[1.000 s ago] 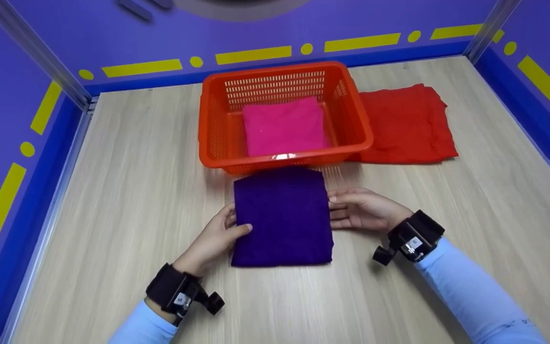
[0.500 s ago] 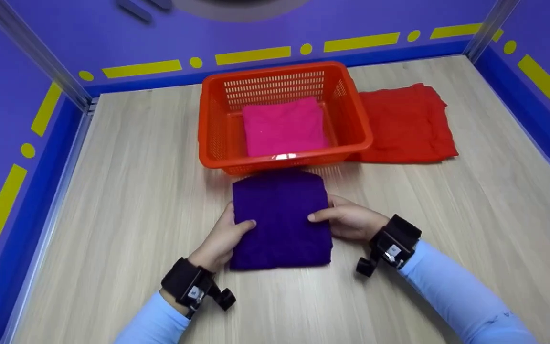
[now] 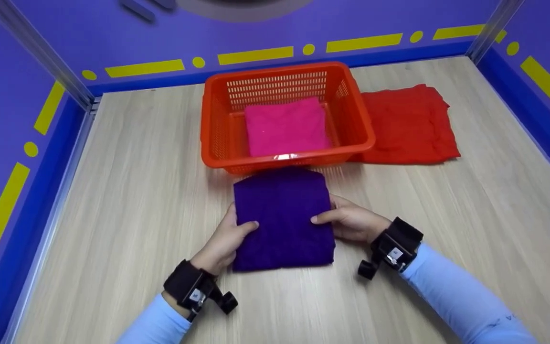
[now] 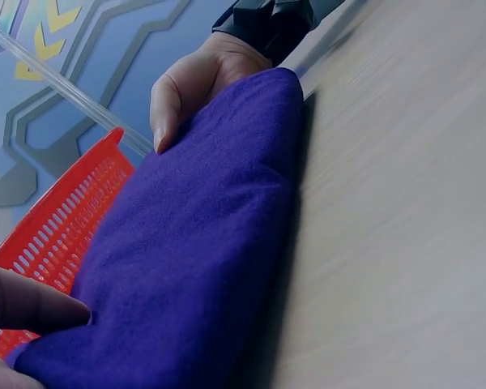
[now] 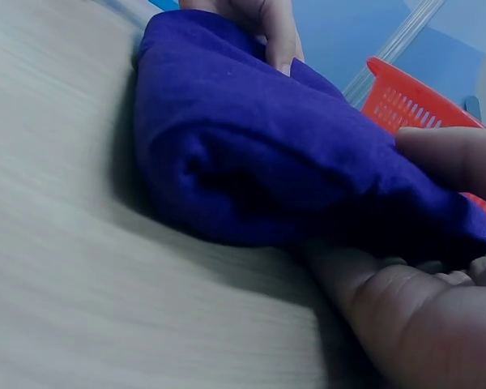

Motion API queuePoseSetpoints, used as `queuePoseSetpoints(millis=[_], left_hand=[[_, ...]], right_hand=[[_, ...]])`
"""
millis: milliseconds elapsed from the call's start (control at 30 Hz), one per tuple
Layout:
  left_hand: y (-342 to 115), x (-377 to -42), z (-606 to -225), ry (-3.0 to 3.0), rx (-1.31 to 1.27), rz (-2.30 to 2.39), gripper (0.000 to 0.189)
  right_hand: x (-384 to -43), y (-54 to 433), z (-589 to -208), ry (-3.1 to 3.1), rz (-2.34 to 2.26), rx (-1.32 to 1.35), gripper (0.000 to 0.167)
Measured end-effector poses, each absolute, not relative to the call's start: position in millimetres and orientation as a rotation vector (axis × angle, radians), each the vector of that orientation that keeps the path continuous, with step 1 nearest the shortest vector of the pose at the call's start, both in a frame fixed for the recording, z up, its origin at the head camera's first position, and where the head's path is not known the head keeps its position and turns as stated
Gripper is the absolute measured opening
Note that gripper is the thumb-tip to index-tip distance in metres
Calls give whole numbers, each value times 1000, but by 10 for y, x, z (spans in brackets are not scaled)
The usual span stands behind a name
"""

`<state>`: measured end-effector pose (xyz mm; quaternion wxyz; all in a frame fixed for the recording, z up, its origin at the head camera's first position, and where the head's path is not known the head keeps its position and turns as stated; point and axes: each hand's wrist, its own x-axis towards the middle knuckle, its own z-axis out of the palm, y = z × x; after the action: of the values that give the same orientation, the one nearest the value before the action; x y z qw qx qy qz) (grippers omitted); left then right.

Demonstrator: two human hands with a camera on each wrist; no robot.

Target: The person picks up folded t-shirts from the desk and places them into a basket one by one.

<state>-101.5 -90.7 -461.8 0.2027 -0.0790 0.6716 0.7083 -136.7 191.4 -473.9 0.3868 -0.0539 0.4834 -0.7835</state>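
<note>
A folded purple cloth (image 3: pixel 282 234) lies just in front of the orange-red basket (image 3: pixel 237 164). My left hand (image 3: pixel 220 241) grips its left edge, thumb on top and the fingers mostly hidden beneath. On the opposite edge my right hand (image 3: pixel 356 222) holds the cloth the same way. In the right wrist view the fingers (image 5: pixel 389 304) reach under the cloth, and the folded layers of the cloth (image 5: pixel 243 130) show at its near end. Both thumbs press on the upper face. Inside the basket rests a folded pink cloth (image 3: pixel 284 126).
To the right of the basket a folded red cloth (image 3: pixel 408 126) lies on the wooden tabletop (image 3: pixel 136 181), partly hidden by the basket's rim. Blue-purple panels with yellow marks (image 3: pixel 256 55) bound the table at the back and both sides.
My right hand has moved left, and its thumb has come over the top of the purple cloth. The left hand has shifted slightly right, its thumb farther in. Basket and other cloths stay put.
</note>
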Motion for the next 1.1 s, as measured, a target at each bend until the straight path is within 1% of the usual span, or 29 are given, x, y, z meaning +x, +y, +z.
queuePoseSetpoints(millis=[233,433,600,733,800,967,1100], left_hand=[[-925,-976,-4616,1801,-213,2011,79],[-927,-927,-4531,1762,-204,2050,81],[-903,-874,-4368,1782,-152,2071,82],[-887,-836,-4206,1783,-123,2086,79],[-878,-823,-4125,1770,-121,2096,78],[-845,-804,-3927,1734,-109,2129,80],[-832,-800,-3803,1715,-53,2163,84]], right_hand=[[-1324,1936,-4711,1264,-1984,-122,53],[-1286,1960,-4611,1252,-1992,-131,49],[-1252,1993,-4459,1259,-1996,-149,51],[-1231,2039,-4285,1318,-1968,-164,62],[-1230,2062,-4188,1341,-1958,-178,64],[-1225,2100,-3968,1329,-1970,-232,57],[-1225,2122,-3828,1341,-1967,-266,56]])
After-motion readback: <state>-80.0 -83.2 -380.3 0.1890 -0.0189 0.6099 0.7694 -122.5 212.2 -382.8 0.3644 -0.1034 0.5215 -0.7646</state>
